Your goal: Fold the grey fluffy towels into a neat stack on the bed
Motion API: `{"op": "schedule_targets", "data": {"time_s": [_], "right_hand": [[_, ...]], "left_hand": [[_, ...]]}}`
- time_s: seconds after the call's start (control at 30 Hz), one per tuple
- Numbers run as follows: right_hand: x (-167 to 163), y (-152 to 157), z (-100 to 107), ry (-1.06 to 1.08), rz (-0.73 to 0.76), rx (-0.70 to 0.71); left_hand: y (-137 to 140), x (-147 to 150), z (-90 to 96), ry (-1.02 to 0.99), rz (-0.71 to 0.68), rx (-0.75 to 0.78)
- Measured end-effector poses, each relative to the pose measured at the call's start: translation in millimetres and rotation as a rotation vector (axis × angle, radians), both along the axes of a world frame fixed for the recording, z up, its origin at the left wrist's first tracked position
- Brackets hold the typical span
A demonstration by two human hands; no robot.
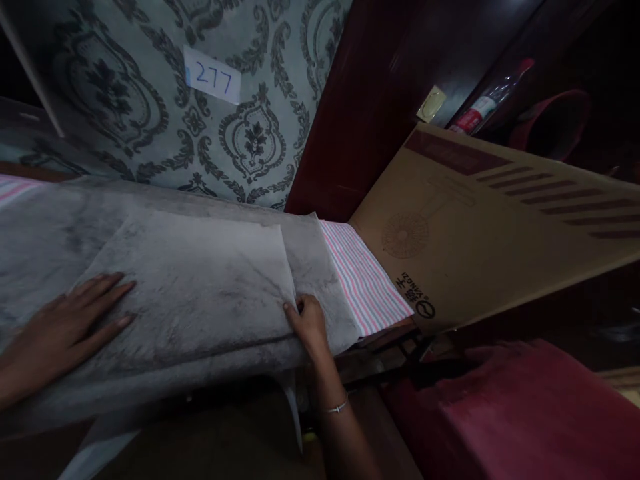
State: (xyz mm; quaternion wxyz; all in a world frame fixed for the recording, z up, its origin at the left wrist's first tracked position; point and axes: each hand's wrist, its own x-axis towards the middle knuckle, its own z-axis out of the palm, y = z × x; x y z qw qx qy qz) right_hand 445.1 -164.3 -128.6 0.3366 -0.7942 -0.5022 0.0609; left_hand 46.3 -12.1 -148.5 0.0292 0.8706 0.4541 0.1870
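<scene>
So there's this big grey fuzzy blanket (pixel 150 267) spread across the surface in front of me, with a folded-over layer on top. Behind it is patterned wallpaper (pixel 150 100) with a paper label (pixel 213 75) reading 277. On my right a cardboard box (pixel 500 227) leans in, just beside a pink striped cloth (pixel 367 280) poking out from under the blanket. My left hand (pixel 65 327) lies flat and open on the folded layer, and my right hand (pixel 309 323) pinches that layer's right edge, thumb on top.
</scene>
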Motion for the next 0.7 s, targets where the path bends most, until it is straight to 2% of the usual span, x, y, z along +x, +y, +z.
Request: {"op": "schedule_targets", "data": {"time_s": [0.17, 0.27, 0.47, 0.53, 0.63, 0.7], "right_hand": [[0.9, 4.6, -4.5, 0.126, -0.039, 0.100], [2.5, 6.5, -11.6, 0.171, -0.080, 0.158], [5.3, 5.0, -24.5, 0.108, -0.071, 0.131], [6.7, 2.9, -19.2, 0.062, -0.063, 0.126], [-0.3, 6.1, 2.7, -0.049, -0.060, 0.175], [-18.3, 16.5, 22.0, -0.106, 0.053, 0.170]], "left_hand": [[-12.0, 12.8, 18.7, 0.004, 0.058, -0.008], [-17.5, 23.2, 23.1, 0.042, 0.064, 0.030], [-28.3, 29.6, 25.1, 0.103, 0.050, 0.028], [-31.6, 28.7, 27.5, 0.128, 0.055, 0.025], [-31.7, 32.3, 28.7, 0.166, 0.057, 0.049], [-28.8, 40.8, 27.5, 0.164, 0.042, 0.050]]}}
